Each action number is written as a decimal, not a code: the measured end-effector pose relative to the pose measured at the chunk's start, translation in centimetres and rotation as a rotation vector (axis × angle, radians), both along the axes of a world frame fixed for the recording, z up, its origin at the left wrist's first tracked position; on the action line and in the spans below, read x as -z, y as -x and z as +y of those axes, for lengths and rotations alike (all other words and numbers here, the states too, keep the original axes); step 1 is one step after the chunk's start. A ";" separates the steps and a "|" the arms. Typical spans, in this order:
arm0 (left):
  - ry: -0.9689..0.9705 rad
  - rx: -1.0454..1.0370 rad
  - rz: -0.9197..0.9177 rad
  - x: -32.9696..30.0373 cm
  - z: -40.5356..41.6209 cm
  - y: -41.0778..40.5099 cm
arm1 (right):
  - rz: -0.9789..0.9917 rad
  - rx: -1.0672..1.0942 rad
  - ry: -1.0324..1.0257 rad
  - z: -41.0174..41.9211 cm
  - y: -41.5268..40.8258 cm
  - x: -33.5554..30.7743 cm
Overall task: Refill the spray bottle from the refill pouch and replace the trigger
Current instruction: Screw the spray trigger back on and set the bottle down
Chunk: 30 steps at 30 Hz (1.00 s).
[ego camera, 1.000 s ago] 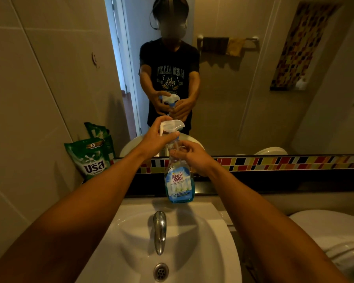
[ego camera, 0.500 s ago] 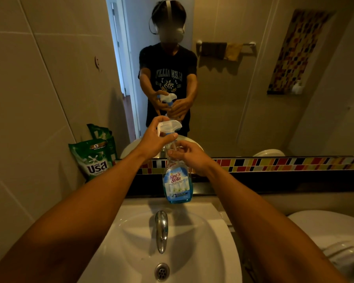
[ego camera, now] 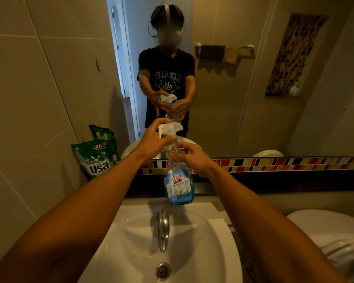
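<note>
A clear spray bottle (ego camera: 179,185) with a blue label and blue liquid in its lower part stands upright on the ledge behind the sink. My right hand (ego camera: 190,157) grips its neck just under the cap. My left hand (ego camera: 155,139) is wrapped around the white trigger head (ego camera: 170,127), which sits on top of the bottle. A green refill pouch (ego camera: 96,160) leans against the wall on the ledge at the left, untouched.
A white sink (ego camera: 219,242) with a chrome tap (ego camera: 163,227) lies directly below my arms. A mirror above the tiled ledge reflects me and the bottle. A white toilet (ego camera: 325,227) stands at the lower right. The tiled wall is close on the left.
My left hand has turned slightly on the trigger head, while my right hand keeps hold of the neck. The bottle stays in place on the ledge.
</note>
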State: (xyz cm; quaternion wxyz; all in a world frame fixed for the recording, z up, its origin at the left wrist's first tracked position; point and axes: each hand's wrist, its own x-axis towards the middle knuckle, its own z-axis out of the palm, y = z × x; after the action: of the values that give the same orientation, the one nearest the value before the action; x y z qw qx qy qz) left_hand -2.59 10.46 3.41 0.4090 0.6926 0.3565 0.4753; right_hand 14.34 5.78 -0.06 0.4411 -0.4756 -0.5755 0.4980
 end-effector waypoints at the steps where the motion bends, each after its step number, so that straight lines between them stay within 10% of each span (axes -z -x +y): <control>1: 0.001 0.008 0.010 0.0 0.0 0.1 | 0.001 0.000 -0.001 -0.1 0.0 0.0; 30: 0.055 0.044 0.017 -0.2 -0.3 1.1 | -0.007 -0.021 0.011 -0.3 0.8 -0.1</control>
State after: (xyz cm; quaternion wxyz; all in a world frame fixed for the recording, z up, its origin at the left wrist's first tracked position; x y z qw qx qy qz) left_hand -3.66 10.12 3.56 0.4350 0.6928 0.3576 0.4506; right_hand 13.59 5.48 0.09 0.4313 -0.4737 -0.5794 0.5039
